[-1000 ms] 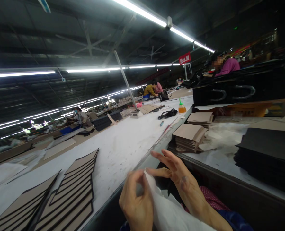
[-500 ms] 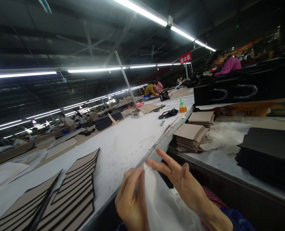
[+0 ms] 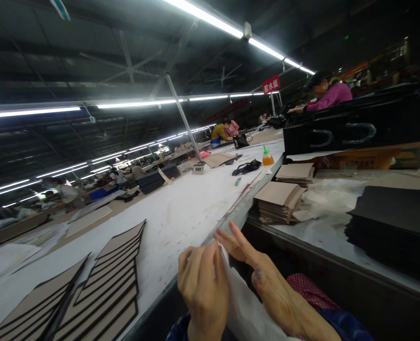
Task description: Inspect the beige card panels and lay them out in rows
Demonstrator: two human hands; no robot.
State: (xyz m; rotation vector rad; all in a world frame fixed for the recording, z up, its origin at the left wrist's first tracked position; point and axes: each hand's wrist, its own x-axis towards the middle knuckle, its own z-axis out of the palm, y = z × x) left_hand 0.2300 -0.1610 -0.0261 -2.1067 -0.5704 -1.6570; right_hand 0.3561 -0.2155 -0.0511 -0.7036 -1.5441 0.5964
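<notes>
A thin, whitish, limp sheet, perhaps plastic film or a bag, hangs between my two hands over the table's near edge. The curled fingers of my left hand pinch its upper corner. Alongside, my right hand has its visible fingers stretched out and slightly apart, their tips close to the pinched corner. Its palm side lies against the sheet, and its thumb is hidden. To the left, flat grey-beige panels with black edges lie overlapped in rows on the white tabletop.
Stacked beige panels and a black stack occupy the lower surface at right. Farther along stand an orange-filled bottle with green cap and a black strap bundle. A co-worker in purple leans over black pieces at upper right.
My left hand has shifted slightly right and up, turning its back towards me. My right hand's fingers have come closer together and nearer the left fingertips. The sheet is now narrower between my hands.
</notes>
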